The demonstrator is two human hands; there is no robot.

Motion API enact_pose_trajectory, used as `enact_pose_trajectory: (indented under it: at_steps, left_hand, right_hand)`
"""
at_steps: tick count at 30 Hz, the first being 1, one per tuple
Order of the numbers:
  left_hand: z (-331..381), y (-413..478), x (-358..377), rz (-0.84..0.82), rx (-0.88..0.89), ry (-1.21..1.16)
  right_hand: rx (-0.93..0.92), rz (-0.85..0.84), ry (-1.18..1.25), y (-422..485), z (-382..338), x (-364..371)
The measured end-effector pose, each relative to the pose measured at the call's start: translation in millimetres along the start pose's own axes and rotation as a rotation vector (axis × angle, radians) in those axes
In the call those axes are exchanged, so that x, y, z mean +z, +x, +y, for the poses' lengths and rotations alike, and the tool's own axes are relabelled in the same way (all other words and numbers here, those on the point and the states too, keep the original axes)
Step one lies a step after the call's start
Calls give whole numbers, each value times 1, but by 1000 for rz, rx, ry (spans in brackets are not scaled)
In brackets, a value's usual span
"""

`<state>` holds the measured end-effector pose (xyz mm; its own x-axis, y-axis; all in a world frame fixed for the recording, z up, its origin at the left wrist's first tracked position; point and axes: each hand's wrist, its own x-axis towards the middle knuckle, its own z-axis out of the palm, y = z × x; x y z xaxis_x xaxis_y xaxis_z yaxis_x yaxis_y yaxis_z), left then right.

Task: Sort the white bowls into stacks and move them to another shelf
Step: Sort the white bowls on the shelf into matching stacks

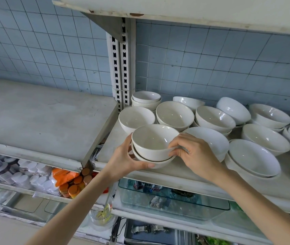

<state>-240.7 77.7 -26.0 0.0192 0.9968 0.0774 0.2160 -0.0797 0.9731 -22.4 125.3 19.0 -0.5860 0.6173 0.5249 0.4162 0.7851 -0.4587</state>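
A small stack of two white bowls (152,144) is at the front left of the right shelf (176,171). My left hand (124,159) cups its lower left side with the thumb under the bottom bowl. My right hand (193,152) pinches the top bowl's right rim. Several more white bowls crowd the shelf behind and to the right: a single bowl (135,119), a bowl (175,114), a low stack (146,99) at the back, and wider bowls (253,156) at the right, some nested.
The left shelf (40,112) is bare grey board, a little higher than the right one. A slotted upright post (120,68) stands between them. Another shelf (176,7) hangs overhead. Below are jars (73,188), white lids and a glass dish (167,198).
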Motion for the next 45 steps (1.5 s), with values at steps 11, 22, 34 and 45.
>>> enact_pose_trajectory:
  at_steps: [11, 22, 34, 45]
  left_hand:
    - [-3, -1, 1, 8, 22, -12]
    - [-4, -3, -1, 18, 55, -108]
    - [-3, -3, 1, 51, 31, -153]
    - [-5, -2, 0, 62, 37, -97]
  right_hand:
    - [103, -146, -25, -3, 1, -1]
    - [40, -226, 15, -2, 2, -5]
    - [-50, -144, -153, -2, -4, -2]
    - [-3, -218, -104, -2, -1, -3]
